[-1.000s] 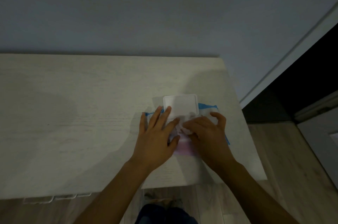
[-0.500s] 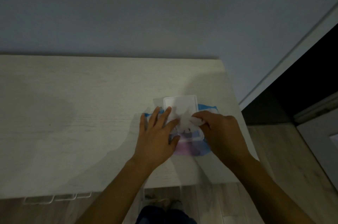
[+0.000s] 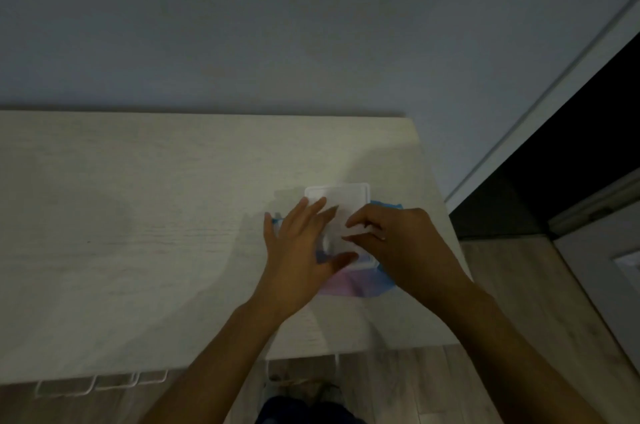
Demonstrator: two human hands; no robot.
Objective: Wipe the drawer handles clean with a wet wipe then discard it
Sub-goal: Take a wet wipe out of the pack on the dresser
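White wipe (image 3: 349,227) pinched by right hand (image 3: 401,245); left hand (image 3: 298,252) presses pack (image 3: 351,286).

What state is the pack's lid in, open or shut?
Open: the lid lies flipped back, and the right hand pinches a wipe.

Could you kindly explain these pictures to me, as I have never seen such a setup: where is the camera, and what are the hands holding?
There is no machine here. A person wears a camera on the head that looks forward and down, so you see their own two bare hands. On the pale wooden top lies a blue and pink pack of wipes with its white lid flipped open. The left hand rests flat on the pack, holding it down. The right hand pinches a white wet wipe at the opening. White drawer handles show below the front edge.
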